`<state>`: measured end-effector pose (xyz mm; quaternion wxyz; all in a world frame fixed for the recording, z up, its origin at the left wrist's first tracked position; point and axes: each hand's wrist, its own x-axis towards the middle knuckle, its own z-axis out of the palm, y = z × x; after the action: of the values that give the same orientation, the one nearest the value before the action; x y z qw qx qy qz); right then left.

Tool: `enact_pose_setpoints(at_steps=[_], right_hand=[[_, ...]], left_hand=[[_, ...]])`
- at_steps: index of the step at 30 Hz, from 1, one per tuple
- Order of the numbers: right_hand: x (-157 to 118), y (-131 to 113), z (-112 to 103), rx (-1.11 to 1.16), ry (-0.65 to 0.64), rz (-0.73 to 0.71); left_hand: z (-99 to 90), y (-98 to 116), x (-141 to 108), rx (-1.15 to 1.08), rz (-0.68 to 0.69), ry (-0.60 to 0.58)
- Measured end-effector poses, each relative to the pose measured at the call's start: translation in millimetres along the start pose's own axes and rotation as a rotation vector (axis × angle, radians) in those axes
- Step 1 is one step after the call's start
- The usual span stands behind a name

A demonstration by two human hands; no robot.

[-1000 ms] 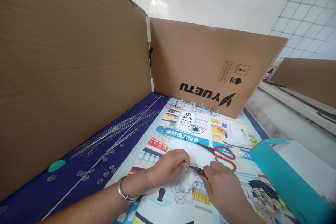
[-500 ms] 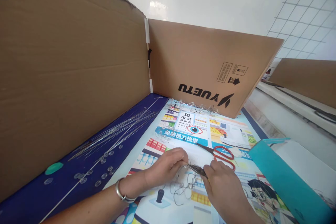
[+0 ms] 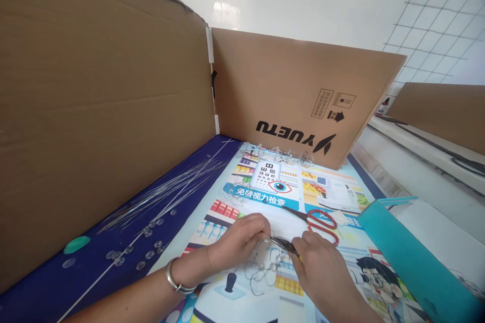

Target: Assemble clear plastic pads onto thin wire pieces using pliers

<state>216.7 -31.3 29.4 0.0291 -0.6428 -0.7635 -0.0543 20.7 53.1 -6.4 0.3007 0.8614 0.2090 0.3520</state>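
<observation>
My right hand (image 3: 320, 265) is closed around the handles of a pair of pliers (image 3: 283, 245), whose dark jaws point left. The jaw tips meet thin wire right at the fingertips of my left hand (image 3: 244, 236), which pinches that wire. From there a loose tangle of beaded wire (image 3: 261, 267) with clear beads hangs and curls over the printed sheet. Just beyond my right hand lie red-handled scissors (image 3: 320, 222), blades pointing left. The wire's end between my left fingers is hidden.
Straight wires (image 3: 162, 192) and loose clear beads (image 3: 150, 254) lie on the blue surface at left, near a green oval piece (image 3: 77, 245). More beaded wire pieces (image 3: 288, 155) lie along the standing cardboard (image 3: 295, 96). A teal box (image 3: 417, 257) stands at right.
Both hands, the pliers and the wire hold almost the same position. The whole view has shifted very slightly.
</observation>
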Motion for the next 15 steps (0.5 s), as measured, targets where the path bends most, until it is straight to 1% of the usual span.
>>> enact_pose_setpoints(at_steps=[5, 10, 15], right_hand=[[1.6, 1.2, -1.1, 0.019, -0.034, -0.006], [2.2, 2.0, -6.5, 0.029, -0.094, -0.024], [1.4, 2.8, -7.8, 0.034, -0.102, -0.027]], left_hand=[[0.1, 2.3, 0.2, 0.016, 0.001, -0.013], [1.8, 1.2, -0.9, 0.017, 0.034, -0.022], [2.9, 2.0, -0.9, 0.03, 0.044, -0.027]])
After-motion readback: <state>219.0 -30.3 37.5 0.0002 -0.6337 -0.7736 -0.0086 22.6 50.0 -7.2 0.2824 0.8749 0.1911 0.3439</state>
